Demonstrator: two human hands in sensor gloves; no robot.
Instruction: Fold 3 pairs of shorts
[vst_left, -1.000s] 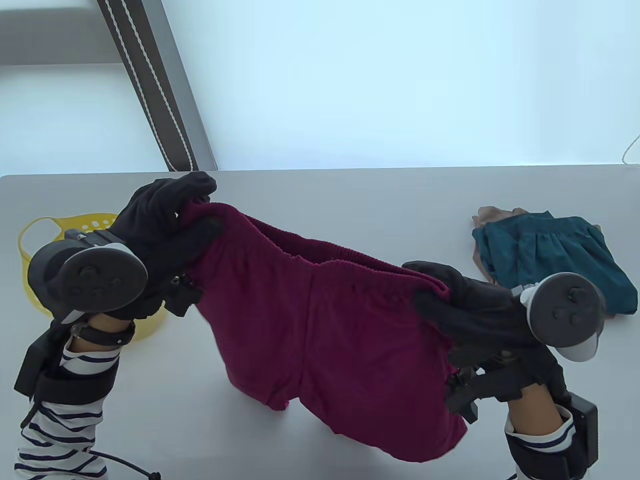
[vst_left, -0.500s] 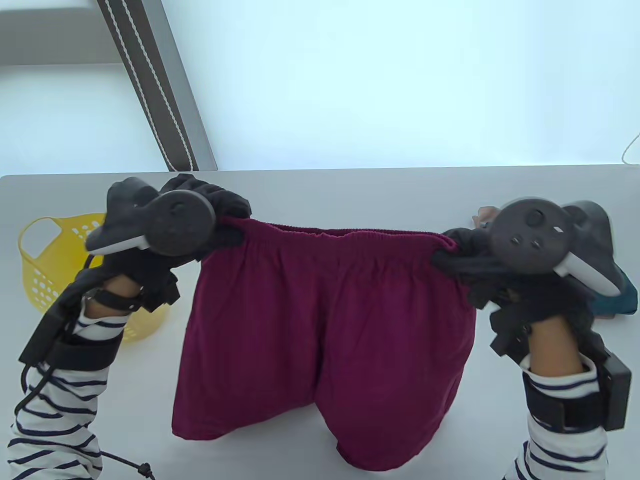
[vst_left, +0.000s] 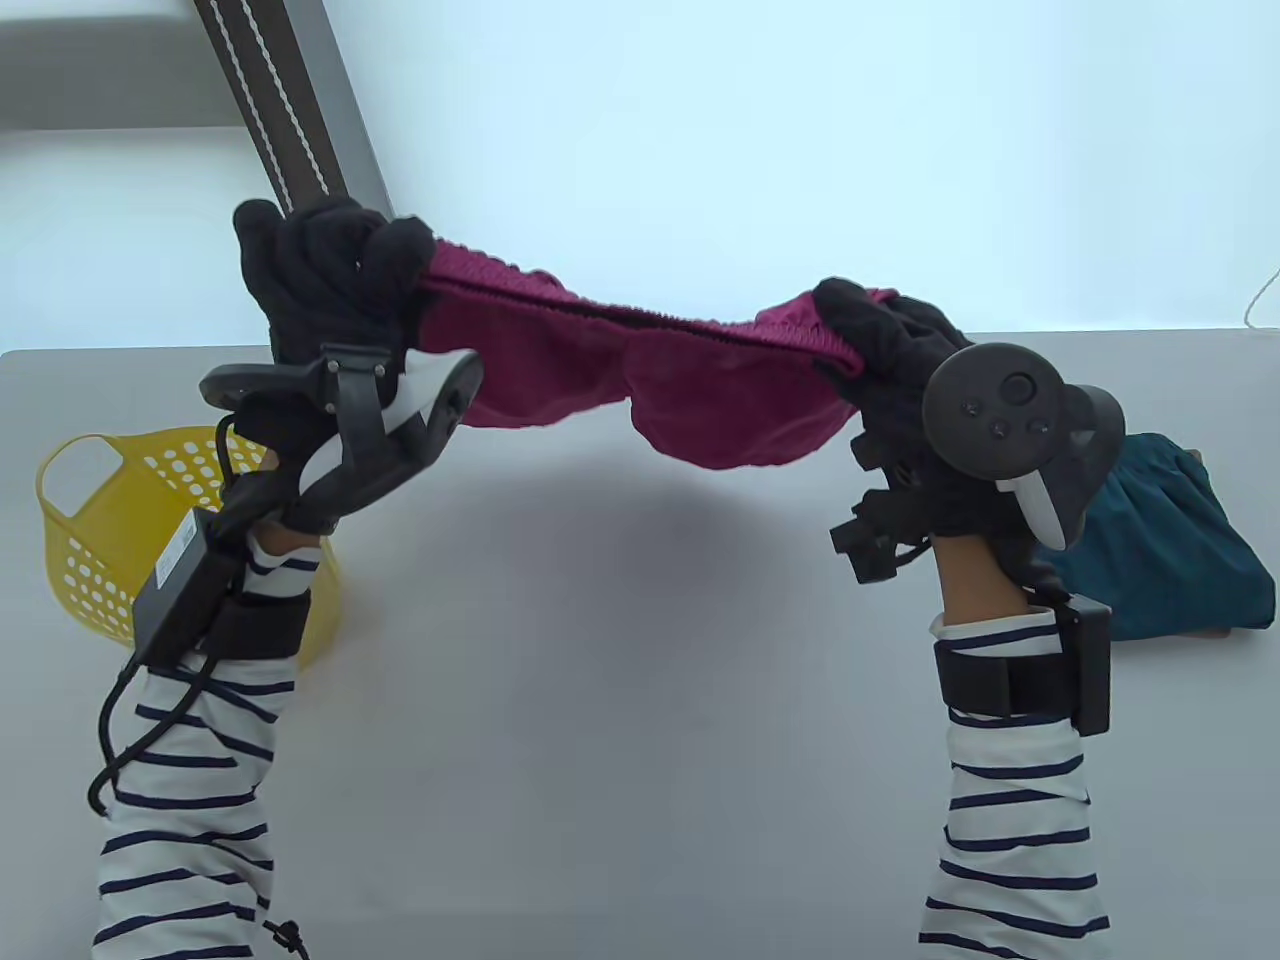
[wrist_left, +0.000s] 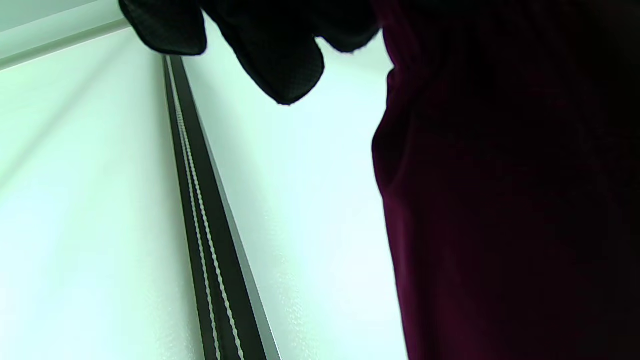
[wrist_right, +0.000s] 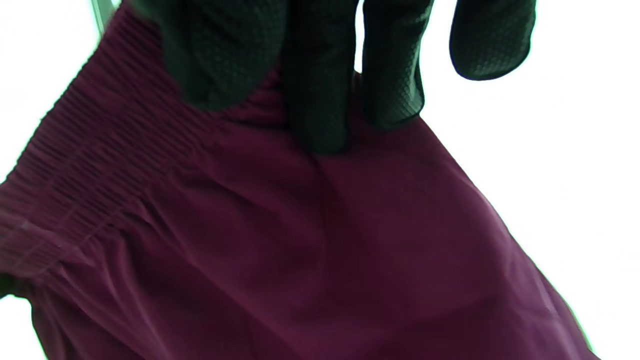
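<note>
Maroon shorts hang in the air above the table, stretched by the elastic waistband between both hands. My left hand grips the waistband's left end, raised high near the window frame. My right hand grips the right end, a little lower. The legs hang away from the camera. In the right wrist view my fingers curl over the ribbed waistband. In the left wrist view the dark shorts fill the right side. Folded teal shorts lie at the table's right edge.
A yellow perforated basket stands at the table's left edge, partly behind my left forearm. The grey table spreads below the lifted shorts. A dark window frame with a bead cord slants behind my left hand.
Both hands have risen well above the table with the shorts, lifting the legs off the surface. The shorts now swing away from the camera instead of hanging flat toward it.
</note>
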